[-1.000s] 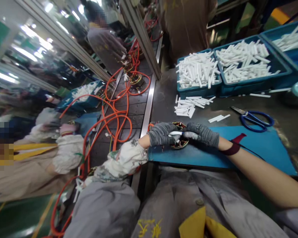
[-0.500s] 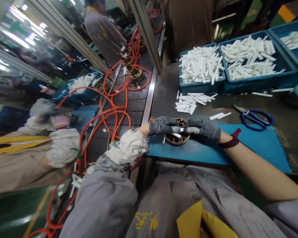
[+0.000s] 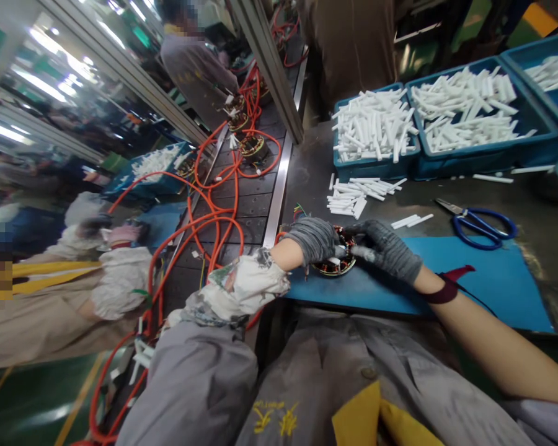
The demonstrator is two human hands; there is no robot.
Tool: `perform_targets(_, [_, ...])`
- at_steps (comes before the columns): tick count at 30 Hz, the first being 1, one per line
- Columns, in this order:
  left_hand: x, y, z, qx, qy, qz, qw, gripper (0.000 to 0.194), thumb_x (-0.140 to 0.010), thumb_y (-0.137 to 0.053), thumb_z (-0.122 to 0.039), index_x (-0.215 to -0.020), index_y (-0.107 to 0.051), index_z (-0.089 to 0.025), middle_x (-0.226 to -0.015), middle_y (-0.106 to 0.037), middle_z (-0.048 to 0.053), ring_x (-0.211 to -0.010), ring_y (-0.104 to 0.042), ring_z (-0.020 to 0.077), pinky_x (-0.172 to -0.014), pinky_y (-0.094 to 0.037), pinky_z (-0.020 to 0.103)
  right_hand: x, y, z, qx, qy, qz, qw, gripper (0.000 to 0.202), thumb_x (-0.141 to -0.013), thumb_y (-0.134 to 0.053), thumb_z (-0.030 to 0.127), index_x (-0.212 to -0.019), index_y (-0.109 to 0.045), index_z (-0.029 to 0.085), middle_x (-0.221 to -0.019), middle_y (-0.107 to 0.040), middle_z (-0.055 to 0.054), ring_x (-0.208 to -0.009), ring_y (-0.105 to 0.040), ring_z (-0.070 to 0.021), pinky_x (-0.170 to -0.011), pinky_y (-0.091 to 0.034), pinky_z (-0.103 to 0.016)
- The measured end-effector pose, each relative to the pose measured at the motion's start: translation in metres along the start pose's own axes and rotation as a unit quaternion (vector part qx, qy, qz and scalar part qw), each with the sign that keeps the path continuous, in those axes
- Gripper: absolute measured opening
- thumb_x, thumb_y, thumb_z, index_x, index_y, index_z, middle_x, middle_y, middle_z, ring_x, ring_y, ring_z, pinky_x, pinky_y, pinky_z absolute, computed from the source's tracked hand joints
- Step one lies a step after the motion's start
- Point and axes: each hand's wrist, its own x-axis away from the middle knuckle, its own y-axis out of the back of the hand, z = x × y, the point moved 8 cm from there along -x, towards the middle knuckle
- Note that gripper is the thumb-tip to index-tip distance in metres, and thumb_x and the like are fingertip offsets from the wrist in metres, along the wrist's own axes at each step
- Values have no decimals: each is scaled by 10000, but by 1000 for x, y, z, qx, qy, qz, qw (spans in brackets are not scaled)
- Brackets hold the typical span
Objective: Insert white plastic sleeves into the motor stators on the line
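Observation:
A ring-shaped motor stator (image 3: 338, 270) with copper windings lies on the blue mat (image 3: 402, 288) before me. A short white tube (image 3: 335, 261) shows inside the ring. My left hand (image 3: 312, 239), in a grey knit glove, curls over the stator's left side, its fingers closed at the windings; what they pinch is hidden. My right hand (image 3: 389, 249), gloved in the same way, holds the stator's right side, with thumb and fingers bent around the rim. Thin coloured wires (image 3: 299, 211) stick up behind my left hand.
Blue bins (image 3: 376, 166) of white tubes stand at the back right, with a loose tube pile (image 3: 360, 193) before them. Blue-handled scissors (image 3: 481, 228) lie right of my hands. Orange hoses (image 3: 237, 186) and more stators (image 3: 253, 147) occupy the conveyor. A co-worker's gloved hand (image 3: 123, 235) is at left.
My left hand has turned and closed over the stator's left side, its wrist shifting right. My right hand has tilted, its wrist lower. Coloured wires now show behind my left hand.

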Motion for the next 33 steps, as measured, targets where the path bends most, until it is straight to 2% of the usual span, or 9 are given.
perform_targets(5, [-2,11,-21,-41,-50,-53,997,423,-891,-588,-471,-1142,-740,-165,-1099,-722,143,-1022,-665,331,-872,-501,439,30,20,-16,-64,-73,-37,995,350,-925,-599,412,-1211,-609,210,-1109,-712,-96,-970,-693,-247,-862,-576,-423])
perform_targets(9, [-11,16,-4,56,-140,-86,985,778,-721,-797,-519,-1399,-553,-226,-1391,-603,96,-1234,-584,282,-1030,-464,377,55,42,-25,-35,-112,-119,986,281,-892,-659,396,-1124,-637,238,-1093,-717,-72,-997,-689,-241,-895,-566,-419])
perform_targets(12, [-31,5,18,157,-91,-65,981,602,-819,-746,-430,-1362,-575,-232,-1239,-706,30,-1133,-652,205,-991,-491,303,58,39,-18,-33,-102,-129,986,240,-894,-656,403,-1069,-657,238,-1044,-736,-62,-963,-699,-235,-871,-575,-404])
perform_targets(15, [-33,6,31,215,-60,-143,964,492,-843,-739,-348,-1302,-614,-223,-1170,-733,13,-1093,-669,188,-990,-504,311,55,26,-4,-32,-82,-124,988,228,-912,-638,417,-1047,-682,239,-1012,-750,-56,-937,-710,-231,-862,-581,-393])
perform_targets(19, [0,17,24,211,-202,-244,925,305,-887,-702,-312,-1166,-713,-187,-1290,-676,89,-1212,-612,218,-1092,-450,368,50,7,10,-26,-76,-83,993,323,-928,-620,450,-1172,-672,244,-1138,-745,-72,-1031,-706,-249,-924,-569,-411])
perform_targets(22, [13,4,15,123,-275,-213,929,292,-911,-673,-334,-1182,-728,-240,-1388,-619,80,-1300,-545,256,-1152,-389,433,40,-3,10,-7,-76,-58,995,380,-946,-574,493,-1211,-659,235,-1167,-741,-89,-1059,-700,-265,-928,-564,-429])
perform_targets(27, [-5,-19,10,52,-260,-170,949,376,-936,-625,-290,-1295,-670,-187,-1418,-592,113,-1397,-445,285,-1197,-332,451,17,-5,0,-8,-47,-37,998,434,-945,-530,571,-1165,-687,231,-1125,-749,-91,-1027,-700,-272,-912,-558,-431])
perform_targets(30, [-7,-17,11,85,-278,-175,941,325,-943,-610,-285,-1231,-706,-167,-1415,-593,115,-1408,-431,279,-1222,-291,439,9,-7,0,-24,-3,26,999,399,-977,-490,526,-1180,-697,251,-1127,-752,-74,-1020,-701,-257,-916,-553,-415])
perform_targets(33, [-5,-18,17,203,-304,-150,919,322,-957,-584,-271,-1247,-684,-174,-1408,-594,98,-1345,-507,224,-1192,-343,378,5,-7,4,-26,34,52,998,412,-1003,-435,501,-1234,-682,265,-1129,-752,-71,-1005,-703,-252,-917,-551,-416])
